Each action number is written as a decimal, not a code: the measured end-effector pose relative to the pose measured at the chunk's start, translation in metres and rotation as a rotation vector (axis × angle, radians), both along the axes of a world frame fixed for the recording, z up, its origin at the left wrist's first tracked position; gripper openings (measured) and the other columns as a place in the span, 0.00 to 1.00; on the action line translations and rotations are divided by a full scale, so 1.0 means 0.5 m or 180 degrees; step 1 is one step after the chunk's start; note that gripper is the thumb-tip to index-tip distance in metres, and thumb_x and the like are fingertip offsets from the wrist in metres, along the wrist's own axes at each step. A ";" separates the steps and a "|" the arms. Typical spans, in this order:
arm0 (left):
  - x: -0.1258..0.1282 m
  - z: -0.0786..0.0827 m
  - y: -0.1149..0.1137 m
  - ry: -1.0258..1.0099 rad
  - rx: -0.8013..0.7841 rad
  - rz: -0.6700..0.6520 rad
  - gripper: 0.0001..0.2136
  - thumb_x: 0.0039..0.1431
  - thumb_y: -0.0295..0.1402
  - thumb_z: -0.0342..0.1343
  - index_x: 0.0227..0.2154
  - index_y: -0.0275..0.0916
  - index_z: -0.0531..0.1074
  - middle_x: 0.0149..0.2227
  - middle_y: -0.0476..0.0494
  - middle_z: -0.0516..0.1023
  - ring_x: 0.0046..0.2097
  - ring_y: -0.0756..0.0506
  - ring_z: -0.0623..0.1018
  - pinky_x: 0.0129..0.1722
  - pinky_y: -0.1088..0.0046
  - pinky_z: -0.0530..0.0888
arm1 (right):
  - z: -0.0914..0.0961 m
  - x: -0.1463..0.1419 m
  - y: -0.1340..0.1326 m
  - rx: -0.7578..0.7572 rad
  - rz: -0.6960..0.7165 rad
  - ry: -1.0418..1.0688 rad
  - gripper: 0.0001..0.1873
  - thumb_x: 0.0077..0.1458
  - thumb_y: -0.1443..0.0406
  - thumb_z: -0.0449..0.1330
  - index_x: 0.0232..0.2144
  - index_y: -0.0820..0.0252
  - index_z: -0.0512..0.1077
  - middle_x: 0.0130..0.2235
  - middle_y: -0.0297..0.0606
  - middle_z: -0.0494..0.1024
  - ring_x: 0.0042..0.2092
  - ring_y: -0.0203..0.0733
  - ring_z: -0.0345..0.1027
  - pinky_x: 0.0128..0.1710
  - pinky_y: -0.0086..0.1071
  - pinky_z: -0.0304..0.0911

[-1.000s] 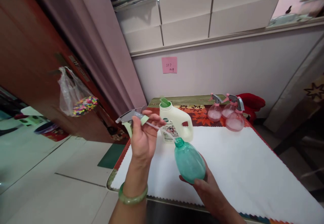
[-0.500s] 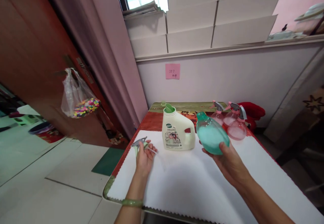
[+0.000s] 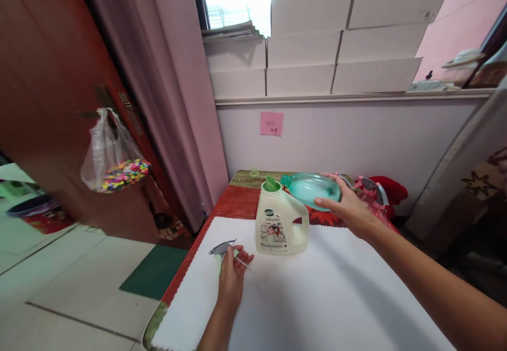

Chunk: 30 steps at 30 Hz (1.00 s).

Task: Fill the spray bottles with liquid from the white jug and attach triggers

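Note:
My right hand [image 3: 348, 203] is closed around a teal see-through bottle [image 3: 311, 190], tipped almost flat, its neck pointing left close to the mouth of a cream jug [image 3: 282, 223]. Pale liquid shows inside the bottle. A green pouring spout [image 3: 271, 183] sits in the jug's open mouth; from this angle I cannot tell whether the bottle neck touches it. Lower left, my left hand [image 3: 233, 269] grips a grey and green spray trigger head [image 3: 222, 248] with its thin tube sticking out to the right, just over the white sheet.
Several pink spray bottles [image 3: 374, 195] stand behind my right hand, beside a red cloth item [image 3: 390, 190]. A small green cap [image 3: 254, 173] lies at the table's back edge. White boxes [image 3: 301, 79] line the sill above. A bag of colourful beads [image 3: 122, 174] hangs from the door handle.
The teal bottle has moved left and tipped from slanting to nearly level, its neck now at the jug's mouth. My left hand still holds the trigger head. The view has shifted slightly.

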<state>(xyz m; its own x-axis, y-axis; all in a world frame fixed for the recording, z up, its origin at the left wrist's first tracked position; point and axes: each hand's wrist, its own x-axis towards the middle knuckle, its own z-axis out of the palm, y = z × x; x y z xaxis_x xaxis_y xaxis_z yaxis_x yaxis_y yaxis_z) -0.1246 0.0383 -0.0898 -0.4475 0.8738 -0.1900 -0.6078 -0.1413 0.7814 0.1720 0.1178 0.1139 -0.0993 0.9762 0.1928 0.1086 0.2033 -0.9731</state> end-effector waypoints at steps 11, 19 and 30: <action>0.000 0.007 -0.006 0.0098 -0.0059 -0.0080 0.25 0.51 0.56 0.65 0.37 0.36 0.77 0.29 0.46 0.76 0.35 0.45 0.78 0.49 0.57 0.79 | 0.066 -0.008 0.005 -0.0005 0.0012 -0.0488 0.41 0.41 0.54 0.74 0.57 0.46 0.66 0.53 0.42 0.76 0.53 0.56 0.73 0.51 0.48 0.72; 0.001 0.007 -0.007 0.0138 -0.0108 -0.0056 0.26 0.51 0.57 0.65 0.37 0.36 0.76 0.29 0.46 0.77 0.35 0.45 0.79 0.48 0.59 0.79 | 0.083 -0.013 0.020 0.0206 0.0051 -0.0883 0.40 0.41 0.54 0.74 0.57 0.46 0.68 0.49 0.41 0.79 0.50 0.55 0.73 0.51 0.48 0.71; 0.002 0.003 -0.003 0.0036 -0.0125 -0.0005 0.25 0.48 0.55 0.67 0.36 0.36 0.76 0.28 0.46 0.77 0.34 0.46 0.78 0.46 0.58 0.80 | 0.085 -0.016 0.042 0.0350 0.0210 -0.1027 0.43 0.40 0.56 0.76 0.59 0.45 0.67 0.50 0.40 0.79 0.48 0.53 0.75 0.49 0.48 0.73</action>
<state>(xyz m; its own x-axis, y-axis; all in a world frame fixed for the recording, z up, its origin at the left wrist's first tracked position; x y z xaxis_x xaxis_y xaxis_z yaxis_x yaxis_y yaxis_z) -0.1236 0.0368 -0.0884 -0.4485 0.8665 -0.2191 -0.5991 -0.1095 0.7931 0.1642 0.1388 0.1561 -0.2345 0.9408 0.2449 0.3903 0.3218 -0.8626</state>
